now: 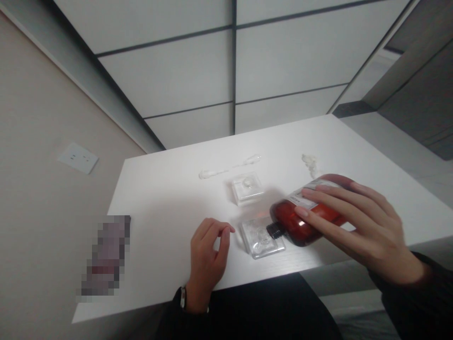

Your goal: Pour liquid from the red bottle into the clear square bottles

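Observation:
My right hand [364, 222] is wrapped round a large amber bottle [300, 222] with a pale label. The bottle is tipped to the left, and its black threaded neck [275, 231] shows no cap. Just below the neck lies a clear square plastic case [261, 245] with a rounded shape in its middle. My left hand [209, 252] is left of this case, its fingers curled in and the thumb near the index fingertip. What it may hold is hidden. Behind stands a second clear square case [247, 189].
Two clear, slender plastic pieces [230, 168] lie in a line farther back on the white table [159, 189]. A crumpled whitish bit [309, 163] is at the back right. A blurred-out flat object [106, 259] sits at the left edge, near a wall with a socket [78, 158].

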Demonstrator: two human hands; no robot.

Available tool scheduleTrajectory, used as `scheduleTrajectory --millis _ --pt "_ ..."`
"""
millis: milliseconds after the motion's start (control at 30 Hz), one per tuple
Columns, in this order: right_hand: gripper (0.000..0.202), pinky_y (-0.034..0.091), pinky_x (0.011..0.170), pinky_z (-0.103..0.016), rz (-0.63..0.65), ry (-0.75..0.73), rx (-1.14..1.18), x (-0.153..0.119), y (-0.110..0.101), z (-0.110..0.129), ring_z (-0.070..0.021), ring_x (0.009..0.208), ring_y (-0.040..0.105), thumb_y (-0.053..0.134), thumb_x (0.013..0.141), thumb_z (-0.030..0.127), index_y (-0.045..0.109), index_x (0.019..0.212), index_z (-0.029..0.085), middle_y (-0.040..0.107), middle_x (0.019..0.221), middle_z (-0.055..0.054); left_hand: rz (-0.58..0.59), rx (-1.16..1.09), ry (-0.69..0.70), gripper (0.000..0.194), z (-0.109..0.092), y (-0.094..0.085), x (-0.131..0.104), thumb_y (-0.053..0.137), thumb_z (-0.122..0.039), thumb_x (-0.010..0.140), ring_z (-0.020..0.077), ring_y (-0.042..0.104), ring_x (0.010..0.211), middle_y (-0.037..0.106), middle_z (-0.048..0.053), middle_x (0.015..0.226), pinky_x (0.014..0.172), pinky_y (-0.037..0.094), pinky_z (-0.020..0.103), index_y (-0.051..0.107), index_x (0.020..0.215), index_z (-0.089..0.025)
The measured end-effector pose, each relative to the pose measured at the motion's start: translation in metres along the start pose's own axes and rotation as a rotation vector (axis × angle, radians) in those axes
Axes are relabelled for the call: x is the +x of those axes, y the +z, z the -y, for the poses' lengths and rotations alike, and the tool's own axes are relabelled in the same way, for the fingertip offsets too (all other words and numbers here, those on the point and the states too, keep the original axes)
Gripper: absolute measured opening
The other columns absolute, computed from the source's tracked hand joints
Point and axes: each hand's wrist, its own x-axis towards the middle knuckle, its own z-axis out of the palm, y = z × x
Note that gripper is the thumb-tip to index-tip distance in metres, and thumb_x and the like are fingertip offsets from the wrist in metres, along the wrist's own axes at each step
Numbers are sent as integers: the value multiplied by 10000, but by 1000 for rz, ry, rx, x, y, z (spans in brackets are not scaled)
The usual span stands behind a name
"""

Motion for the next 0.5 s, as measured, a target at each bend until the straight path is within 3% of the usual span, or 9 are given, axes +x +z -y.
scheduleTrajectory --millis 267,500 --pt "475 544 1071 -467 -16 23 4 -3 3 0 -277 1179 723 687 933 -64 712 1289 249 734 1335 -88 12 0 -2 230 0 0 1 523 -145 1039 168 640 705 678 8 765 642 493 289 665 871 -214" --pt "472 544 1009 -506 -11 7 5 0 1 1 -326 1117 734 715 889 -98 703 1253 201 745 1281 -143 10 -4 -3 225 0 1 0 527 -131 1033 166 631 704 665 7 765 638 489 286 665 877 -215"
